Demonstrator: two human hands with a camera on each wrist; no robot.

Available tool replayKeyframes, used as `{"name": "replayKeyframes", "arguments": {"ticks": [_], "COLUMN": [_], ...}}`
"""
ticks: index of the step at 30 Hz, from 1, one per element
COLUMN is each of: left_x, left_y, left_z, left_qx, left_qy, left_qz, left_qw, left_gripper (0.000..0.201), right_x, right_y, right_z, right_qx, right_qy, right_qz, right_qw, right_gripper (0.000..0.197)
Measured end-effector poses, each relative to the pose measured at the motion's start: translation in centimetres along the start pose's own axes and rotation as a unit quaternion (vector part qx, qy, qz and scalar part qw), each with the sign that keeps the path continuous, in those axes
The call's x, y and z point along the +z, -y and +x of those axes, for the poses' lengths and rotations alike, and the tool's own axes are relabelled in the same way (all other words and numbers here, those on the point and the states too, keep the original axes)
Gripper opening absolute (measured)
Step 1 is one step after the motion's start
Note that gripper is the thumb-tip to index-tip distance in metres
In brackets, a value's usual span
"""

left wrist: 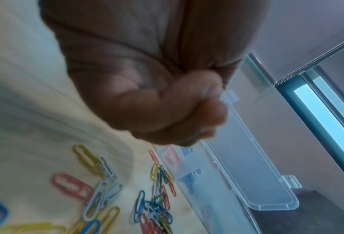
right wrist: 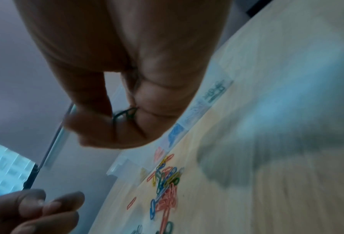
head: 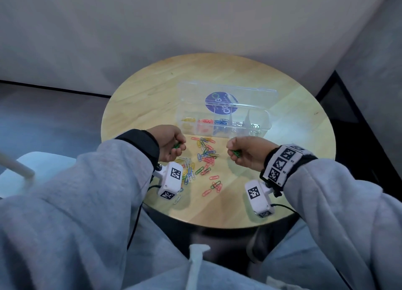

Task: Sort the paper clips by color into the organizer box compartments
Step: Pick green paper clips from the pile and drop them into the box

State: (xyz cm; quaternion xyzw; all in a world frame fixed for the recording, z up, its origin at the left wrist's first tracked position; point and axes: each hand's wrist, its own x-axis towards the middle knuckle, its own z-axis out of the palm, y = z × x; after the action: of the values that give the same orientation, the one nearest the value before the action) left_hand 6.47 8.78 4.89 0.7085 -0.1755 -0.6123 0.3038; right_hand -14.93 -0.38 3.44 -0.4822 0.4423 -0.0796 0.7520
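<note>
From above, the person's left hand (head: 171, 143) and right hand (head: 245, 151) hover apart over the round table (head: 293, 120), each curled around a few green clips (head: 236, 152). Between them lies the loose pile of paper clips (head: 204, 157), mixed in colour. On the far side stands the clear organizer box (head: 224, 118), lid open; yellow, red, blue and pale clips already sit in separate compartments, left to right. At the right end I can make out only a few dark wire shapes, so I cannot tell which compartment is free for green.

The left wrist camera shows that hand (left wrist: 147, 88) as a closed fist, its contents hidden; clips (left wrist: 155, 204) lie scattered below, and the box (left wrist: 253, 177) is just beyond.

The right wrist camera shows thumb and fingers (right wrist: 99, 125) pinching a green clip (right wrist: 125, 114), with the pile (right wrist: 165, 186) underneath.

To do this well, I would carry both handfuls over one compartment, lower them close to its floor before letting go, and check that no clip has hooked onto another colour or springs over a divider.
</note>
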Motion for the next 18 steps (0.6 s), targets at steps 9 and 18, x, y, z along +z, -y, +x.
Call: {"name": "replayKeyframes", "arguments": {"ticks": [9,18], "left_x": [2.1,4.0], "left_y": [0.7,2.4], "left_z": [0.7,2.2], "left_qx": [0.047,0.003], "left_qy": [-0.079,-0.047], "left_qz": [0.573,0.690], "left_qw": [0.815,0.723], "left_gripper": [0.011,0.041], "right_x": [1.3,4.1], "right_y": [-1.3,-2.6], "right_z": [0.5,0.7], "right_qx": [0.065,-0.022], "right_qy": [0.016,0.041], "right_qz": [-0.322,-0.637], "right_qw": [0.944,0.769], "right_gripper": [0.011,0.012]}}
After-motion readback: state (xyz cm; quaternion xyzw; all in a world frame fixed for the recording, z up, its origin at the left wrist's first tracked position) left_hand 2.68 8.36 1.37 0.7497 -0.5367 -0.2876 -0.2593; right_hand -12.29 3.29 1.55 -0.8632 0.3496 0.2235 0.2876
